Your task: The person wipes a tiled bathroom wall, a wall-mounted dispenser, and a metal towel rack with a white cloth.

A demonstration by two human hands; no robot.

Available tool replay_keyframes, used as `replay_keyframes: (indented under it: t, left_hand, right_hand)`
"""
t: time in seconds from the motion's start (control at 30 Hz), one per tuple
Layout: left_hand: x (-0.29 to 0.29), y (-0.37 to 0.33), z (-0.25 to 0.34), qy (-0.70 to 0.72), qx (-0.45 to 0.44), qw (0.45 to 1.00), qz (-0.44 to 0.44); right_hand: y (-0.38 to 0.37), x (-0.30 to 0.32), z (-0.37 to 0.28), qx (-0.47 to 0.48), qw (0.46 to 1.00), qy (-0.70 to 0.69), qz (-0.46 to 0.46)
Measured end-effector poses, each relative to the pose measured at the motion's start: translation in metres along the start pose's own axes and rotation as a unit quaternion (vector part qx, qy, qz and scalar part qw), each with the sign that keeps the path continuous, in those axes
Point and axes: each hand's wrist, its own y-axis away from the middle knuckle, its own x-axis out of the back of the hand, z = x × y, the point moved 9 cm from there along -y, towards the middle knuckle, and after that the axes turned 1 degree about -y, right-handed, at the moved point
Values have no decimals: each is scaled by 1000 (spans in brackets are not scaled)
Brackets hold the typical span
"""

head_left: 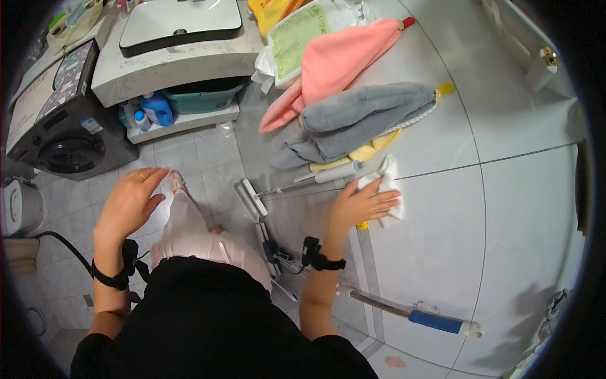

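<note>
My right hand (365,207), fingers spread, presses a white cloth (392,170) flat against the light tiled wall (442,208). The cloth's upper end stands out crumpled past my fingers. A flat-headed mop with a white and grey handle (338,172) leans just beside that hand, its head (250,198) down on the floor. My left hand (129,197) hangs in the air over the floor, holding nothing, with its fingers stretched out and the thumb apart. A black strap sits on each wrist.
Pink (338,60) and grey towels (372,117) hang on the wall above my right hand. A blue-gripped pole (435,321) leans lower right. Ahead left are a washbasin (180,25), a shelf with a green tub (205,98) and blue bottles (156,108), and a dark washing machine (69,139).
</note>
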Motion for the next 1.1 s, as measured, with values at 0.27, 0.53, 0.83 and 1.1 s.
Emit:
replay_keyframes:
  t: [0.27, 0.53, 0.83, 1.1]
  left_hand:
    - [2, 1, -2, 13, 2, 1000, 2]
    - [2, -12, -11, 19, -11, 1000, -10]
    - [-16, -11, -20, 11, -12, 1000, -21]
    - [-24, -20, -28, 10, -11, 999, -45]
  right_hand:
    - [47, -43, 6, 15, 996, 5, -86]
    - [-9, 15, -4, -15, 998, -44, 38]
    - [16, -15, 0, -58, 995, -72, -37]
    - [-116, 120, -3, -78, 979, -83, 168]
